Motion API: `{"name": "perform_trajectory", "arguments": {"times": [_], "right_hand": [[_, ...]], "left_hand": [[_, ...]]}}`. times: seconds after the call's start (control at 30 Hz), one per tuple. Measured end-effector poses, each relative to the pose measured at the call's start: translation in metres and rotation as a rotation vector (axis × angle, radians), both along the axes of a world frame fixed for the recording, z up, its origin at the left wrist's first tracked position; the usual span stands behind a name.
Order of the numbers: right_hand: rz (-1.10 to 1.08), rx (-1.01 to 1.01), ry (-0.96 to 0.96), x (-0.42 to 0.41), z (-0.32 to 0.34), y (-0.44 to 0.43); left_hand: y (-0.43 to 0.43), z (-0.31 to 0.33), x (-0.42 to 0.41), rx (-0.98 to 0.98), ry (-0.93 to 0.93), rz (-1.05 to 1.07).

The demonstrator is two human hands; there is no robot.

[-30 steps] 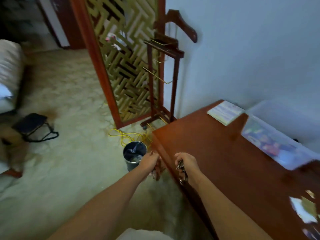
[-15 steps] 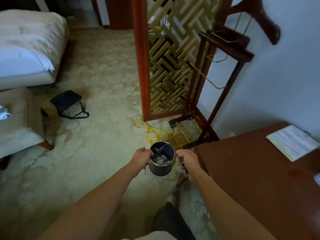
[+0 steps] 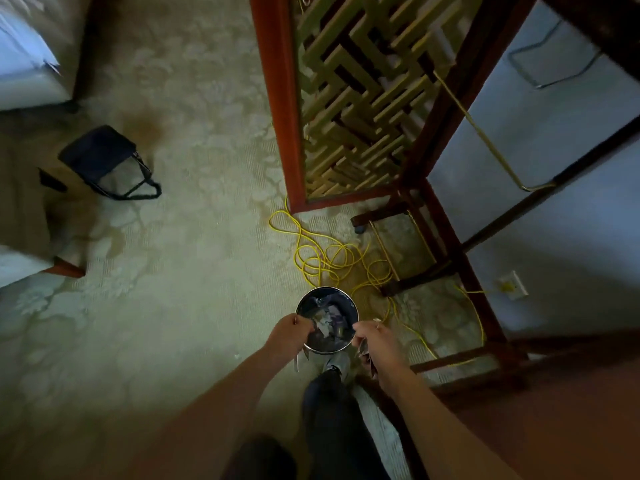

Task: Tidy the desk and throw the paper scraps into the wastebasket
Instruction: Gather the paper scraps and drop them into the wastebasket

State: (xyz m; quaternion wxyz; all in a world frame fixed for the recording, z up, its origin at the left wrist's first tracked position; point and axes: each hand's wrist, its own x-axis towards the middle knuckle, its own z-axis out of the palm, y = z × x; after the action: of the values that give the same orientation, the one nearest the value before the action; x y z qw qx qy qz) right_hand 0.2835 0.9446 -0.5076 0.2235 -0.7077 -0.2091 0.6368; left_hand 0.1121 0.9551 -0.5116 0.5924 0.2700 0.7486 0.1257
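Note:
A round dark wastebasket with a shiny metal rim stands on the carpet just in front of me. Pale paper scraps lie inside it. My left hand is over the basket's near left rim, fingers curled round thin paper scraps that stick out below the fist. My right hand is at the near right rim and grips more scraps, whose dark edges hang under the palm. The desk corner shows reddish brown at the lower right.
A tangle of yellow cable lies on the carpet just behind the basket. A wooden lattice screen and a valet stand rise beyond it. A small dark folding stool stands at the left, near a bed. My leg is below the basket.
I have stepped from the desk toward the wastebasket and the view has tilted down. Both hands, still holding scraps, have come over the basket's near rim.

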Motion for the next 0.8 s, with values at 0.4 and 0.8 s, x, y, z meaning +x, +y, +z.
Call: {"name": "perform_trajectory", "arguments": {"times": [0.4, 0.8], "right_hand": [[-0.009, -0.182, -0.047, -0.006, -0.221, 0.105], [-0.001, -0.325, -0.066, -0.023, -0.402, 0.115]], "left_hand": [[0.104, -0.213, 0.011, -0.272, -0.084, 0.201], [0.117, -0.396, 0.014, -0.437, -0.065, 0.143]]}}
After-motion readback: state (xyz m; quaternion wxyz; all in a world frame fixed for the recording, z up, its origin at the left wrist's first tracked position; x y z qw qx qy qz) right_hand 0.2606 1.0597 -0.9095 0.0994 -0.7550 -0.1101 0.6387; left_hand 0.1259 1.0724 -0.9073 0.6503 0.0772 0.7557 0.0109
